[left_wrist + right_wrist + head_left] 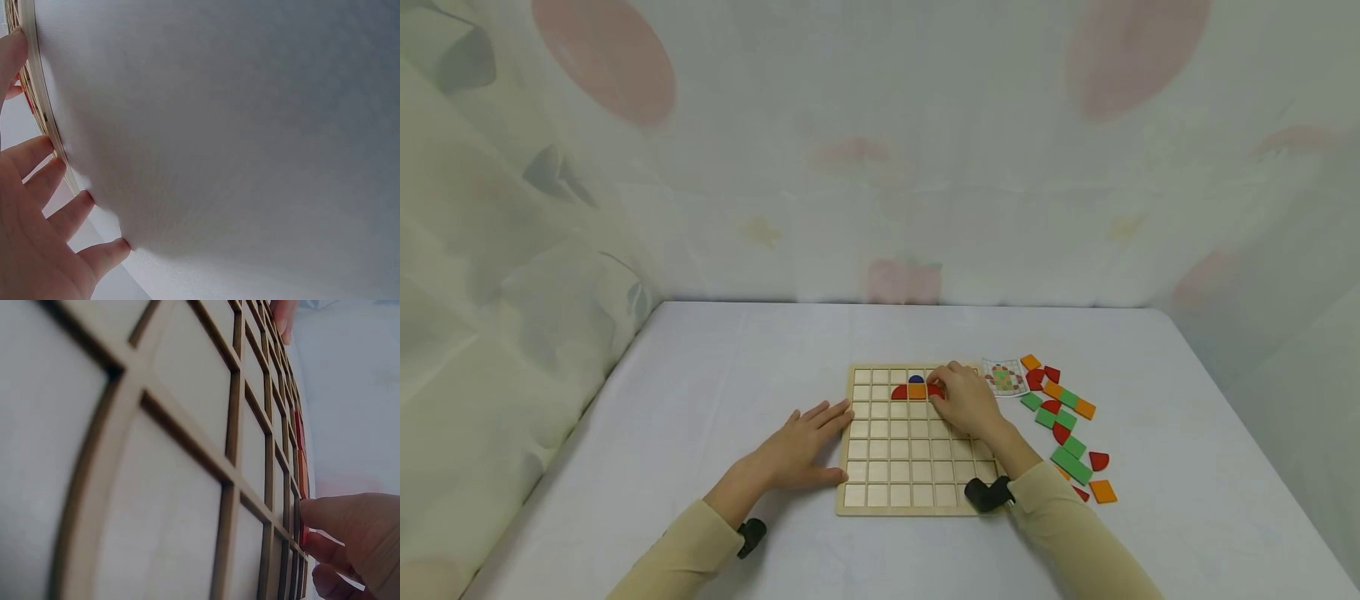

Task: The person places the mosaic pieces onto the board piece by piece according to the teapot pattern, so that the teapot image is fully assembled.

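Observation:
A wooden grid board [878, 449] lies on the white table. In its upper rows sit a blue piece [916, 379], an orange square tile [917, 391] and a red quarter-circle tile [899, 392] left of it. My right hand [967, 402] reaches over the board and pinches another red tile [934, 390] at the cell right of the orange square; the right wrist view shows its red edge [304, 532] by the fingertips. With fingers spread, my left hand [801, 448] rests at the board's left edge, thumb and fingertips touching the frame [44, 100].
A printed pattern card [1004, 377] lies by the board's upper right corner. Right of the board are scattered loose tiles: green ones [1071, 465], orange squares [1103, 492] and red quarter-circles [1099, 461]. Patterned cloth [880, 208] hangs behind the table.

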### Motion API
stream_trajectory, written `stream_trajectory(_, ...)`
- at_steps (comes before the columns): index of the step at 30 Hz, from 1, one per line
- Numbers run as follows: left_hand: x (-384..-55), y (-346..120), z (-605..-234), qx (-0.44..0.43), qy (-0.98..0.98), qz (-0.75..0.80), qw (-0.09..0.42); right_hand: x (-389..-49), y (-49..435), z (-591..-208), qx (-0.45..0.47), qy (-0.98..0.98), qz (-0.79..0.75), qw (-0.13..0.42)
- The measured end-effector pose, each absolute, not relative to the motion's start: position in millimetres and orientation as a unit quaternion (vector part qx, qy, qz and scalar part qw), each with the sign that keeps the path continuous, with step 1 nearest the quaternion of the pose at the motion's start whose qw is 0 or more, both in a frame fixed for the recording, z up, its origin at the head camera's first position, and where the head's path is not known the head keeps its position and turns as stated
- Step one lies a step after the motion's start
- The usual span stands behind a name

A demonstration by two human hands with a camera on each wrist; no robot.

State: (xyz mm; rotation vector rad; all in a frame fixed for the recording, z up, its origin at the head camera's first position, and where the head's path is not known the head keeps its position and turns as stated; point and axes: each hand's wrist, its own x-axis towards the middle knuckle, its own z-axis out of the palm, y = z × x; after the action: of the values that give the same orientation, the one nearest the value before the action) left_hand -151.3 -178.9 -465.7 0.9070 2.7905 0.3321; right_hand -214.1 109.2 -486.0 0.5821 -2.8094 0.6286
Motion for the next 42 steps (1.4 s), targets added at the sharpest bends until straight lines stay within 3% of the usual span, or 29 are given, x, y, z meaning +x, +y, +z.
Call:
stream_trajectory(13,-149.9,-178.6,-463.2,0.309,0.94,0.115,0.09,-206.1,125.2,-469.0,0.205,-0.943,0.234,0.118)
stream_trajectory(30,-150.8,-181.1,-466.7,0.311,0.94,0.112,0.085,-194.1,202.5,-458.0,0.187,-0.911,0.329,0.161)
stream_trajectory(42,-151.2,-181.8,-467.7,0.311,0.94,0.113,0.086,-188.5,242.6,-477.6,0.101,-0.928,0.341,0.111)
